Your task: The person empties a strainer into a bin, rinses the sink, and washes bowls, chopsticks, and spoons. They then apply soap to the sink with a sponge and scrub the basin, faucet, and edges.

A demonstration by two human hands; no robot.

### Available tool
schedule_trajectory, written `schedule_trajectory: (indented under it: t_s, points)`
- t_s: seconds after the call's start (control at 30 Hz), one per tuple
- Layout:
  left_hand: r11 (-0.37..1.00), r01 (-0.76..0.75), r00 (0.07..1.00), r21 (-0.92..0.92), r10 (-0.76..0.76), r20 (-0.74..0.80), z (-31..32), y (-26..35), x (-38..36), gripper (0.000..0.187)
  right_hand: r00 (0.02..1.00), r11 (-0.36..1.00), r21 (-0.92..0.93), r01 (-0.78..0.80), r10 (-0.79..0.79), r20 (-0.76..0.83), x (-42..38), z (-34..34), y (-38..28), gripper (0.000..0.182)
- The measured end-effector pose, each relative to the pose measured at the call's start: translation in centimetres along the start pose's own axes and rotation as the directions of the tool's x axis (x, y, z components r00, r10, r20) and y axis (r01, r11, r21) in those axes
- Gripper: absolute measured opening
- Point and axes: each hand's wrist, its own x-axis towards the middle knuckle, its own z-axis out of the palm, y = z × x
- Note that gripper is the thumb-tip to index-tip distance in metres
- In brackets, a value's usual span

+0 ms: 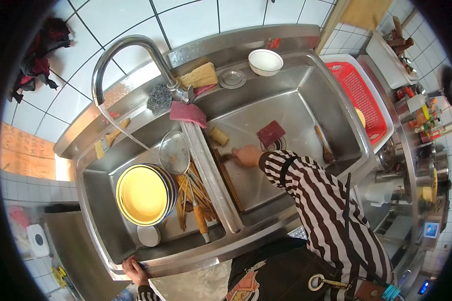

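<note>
In the right basin of the steel sink (266, 108), my right hand (247, 156) has its fingers closed around a small brownish thing (227, 157) that I cannot make out. Long thin sticks (229, 183) lie beside it along the divider. A dark red scouring pad (271, 133) partly covers the drain, and a yellowish sponge piece (219, 136) lies nearby. My left hand (134, 270) rests on the front left rim, fingers laid over the edge. Stacked yellow bowls (143, 195), a mesh strainer (175, 153) and chopsticks (183, 215) sit in the left basin.
Water runs from the curved faucet (128, 41) into the left basin. A pink cloth (188, 114) drapes the divider. On the back ledge are a white bowl (265, 62), a sponge (198, 76) and a brush (113, 136). A wooden spoon (323, 144) lies right; beyond stands a red basket (359, 95).
</note>
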Motion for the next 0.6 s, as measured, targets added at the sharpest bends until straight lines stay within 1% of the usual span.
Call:
schedule_trajectory:
  t_s: [0.03,0.07,0.1,0.13,0.2,0.23,0.27,0.3,0.33,0.37,0.43,0.47,0.53,0.6]
  points:
    - [1.000,0.001,1.000,-0.010,-0.001,0.002,0.2,0.0,0.0,0.021,0.956,0.932,0.257,-0.255,0.284,-0.078,-0.1,0.1,-0.1,0.020]
    - [1.000,-0.004,1.000,-0.009,0.004,0.007,0.1,0.1,0.0,0.020,0.917,0.820,0.459,-0.341,0.398,-0.029,0.5,1.2,-0.3,0.025]
    - [1.000,-0.007,1.000,-0.006,0.007,0.009,-0.1,0.2,0.0,0.020,0.874,0.643,0.627,-0.440,0.466,0.135,1.0,2.6,-1.1,0.026]
    - [1.000,-0.002,1.000,0.017,0.001,0.024,-0.2,0.3,0.1,0.020,0.820,0.420,0.741,-0.524,0.483,0.306,1.4,3.5,-2.5,0.027]
    - [1.000,0.015,0.999,0.007,-0.015,0.033,-0.1,0.1,0.1,0.020,0.910,0.348,0.864,-0.363,0.335,0.247,1.4,4.0,-5.4,0.027]
    - [1.000,0.030,0.998,-0.005,-0.029,0.050,-0.2,0.1,0.1,0.019,0.911,0.347,0.866,-0.360,0.331,0.247,1.3,4.5,-5.8,0.027]
    - [1.000,0.029,0.998,-0.002,-0.029,0.052,-0.3,0.1,0.1,0.019,0.878,0.072,0.917,-0.393,0.326,0.351,1.0,4.9,-6.1,0.025]
    - [1.000,0.024,0.999,0.002,-0.024,0.048,-0.3,0.1,0.1,0.019,0.845,-0.206,0.893,-0.401,0.293,0.447,1.0,5.1,-6.1,0.023]
    - [1.000,0.022,0.999,0.003,-0.022,0.042,-0.2,0.2,0.2,0.018,0.810,-0.237,0.840,-0.488,0.236,0.537,-0.2,1.9,-7.0,0.020]
    - [1.000,0.028,0.999,0.002,-0.028,0.043,-0.1,0.1,0.0,0.018,0.808,-0.233,0.838,-0.493,0.235,0.541,-0.6,1.6,-7.2,0.020]
    - [1.000,-0.004,0.999,0.020,0.003,0.043,0.0,-0.3,0.1,0.018,0.751,-0.173,0.781,-0.601,0.215,0.625,-1.2,1.0,-7.7,0.018]
    - [1.000,-0.003,0.999,0.024,0.002,0.038,-0.1,-0.2,0.1,0.018,0.754,-0.170,0.783,-0.599,0.210,0.623,-1.6,-0.2,-8.0,0.018]
    - [1.000,0.000,1.000,0.002,0.000,-0.003,0.0,0.1,0.0,0.018,0.843,-0.285,0.898,-0.336,0.334,0.422,-2.5,-4.0,-7.8,0.018]
    - [1.000,-0.004,1.000,0.024,0.004,-0.004,0.0,-0.3,0.0,0.018,0.928,-0.372,0.926,-0.063,0.320,0.192,-2.9,-9.8,-8.6,0.011]
